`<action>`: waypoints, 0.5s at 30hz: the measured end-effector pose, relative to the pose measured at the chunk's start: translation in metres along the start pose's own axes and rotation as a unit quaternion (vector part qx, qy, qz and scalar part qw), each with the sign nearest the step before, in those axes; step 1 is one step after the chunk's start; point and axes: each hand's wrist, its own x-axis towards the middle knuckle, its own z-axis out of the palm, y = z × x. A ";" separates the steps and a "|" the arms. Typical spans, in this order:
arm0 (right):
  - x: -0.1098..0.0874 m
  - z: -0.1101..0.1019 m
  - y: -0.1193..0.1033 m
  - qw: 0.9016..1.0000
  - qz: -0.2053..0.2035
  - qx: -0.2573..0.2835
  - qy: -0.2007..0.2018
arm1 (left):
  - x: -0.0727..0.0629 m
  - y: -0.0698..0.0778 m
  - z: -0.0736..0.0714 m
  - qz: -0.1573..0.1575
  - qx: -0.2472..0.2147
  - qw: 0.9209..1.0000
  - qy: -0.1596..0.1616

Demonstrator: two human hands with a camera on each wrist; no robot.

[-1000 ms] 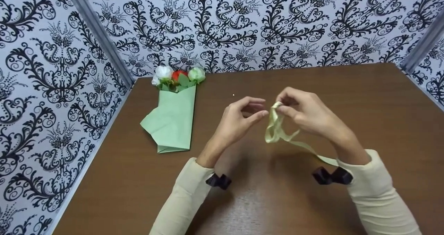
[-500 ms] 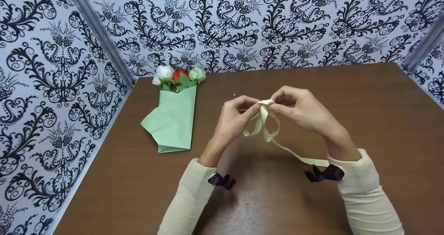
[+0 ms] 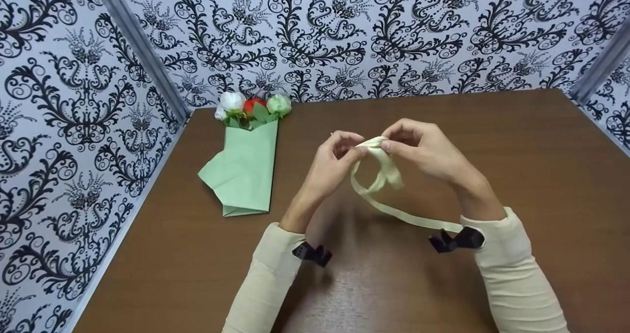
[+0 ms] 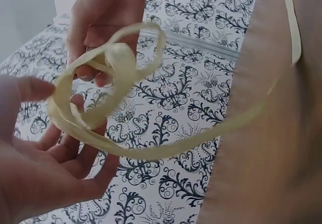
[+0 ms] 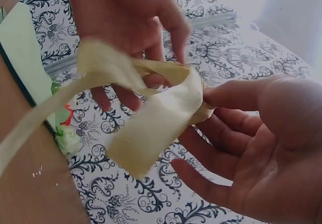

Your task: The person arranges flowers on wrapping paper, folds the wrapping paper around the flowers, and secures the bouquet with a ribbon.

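Note:
A pale yellow ribbon (image 3: 389, 168), gathered into loops, hangs between the two hands above the table. My left hand (image 3: 329, 168) pinches the loops at their left side with thumb and fingers. At the other side my right hand (image 3: 428, 151) pinches the gathered ribbon between thumb and forefinger. In the left wrist view, the loops of ribbon (image 4: 121, 75) spread between both hands, and one long tail trails away over the table. The right wrist view shows a broad flat end of the ribbon (image 5: 156, 126) hanging below the right thumb (image 5: 236, 94).
On the left of the brown table (image 3: 197, 274) lies a bouquet wrapped in green paper (image 3: 248, 170), with white, red and pale green flowers (image 3: 279, 105) at its top. Patterned walls (image 3: 325, 38) enclose the back and sides. Black wrist mounts (image 3: 312, 254) sit at both cuffs.
My left hand has come in and taken hold of the ribbon beside the right hand. The right hand has shifted slightly left. The loops have been turned and drawn out between the hands.

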 end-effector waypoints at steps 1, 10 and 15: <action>0.000 0.001 0.000 1.000 -0.007 0.003 -0.005 | 0.000 0.000 0.000 -0.006 0.003 1.000 -0.005; 0.002 0.005 0.003 0.998 -0.037 -0.004 -0.042 | 0.002 -0.003 -0.001 0.022 0.016 0.999 -0.024; 0.002 0.001 0.007 0.998 -0.003 -0.033 -0.048 | 0.003 -0.003 -0.004 0.036 -0.006 0.999 0.012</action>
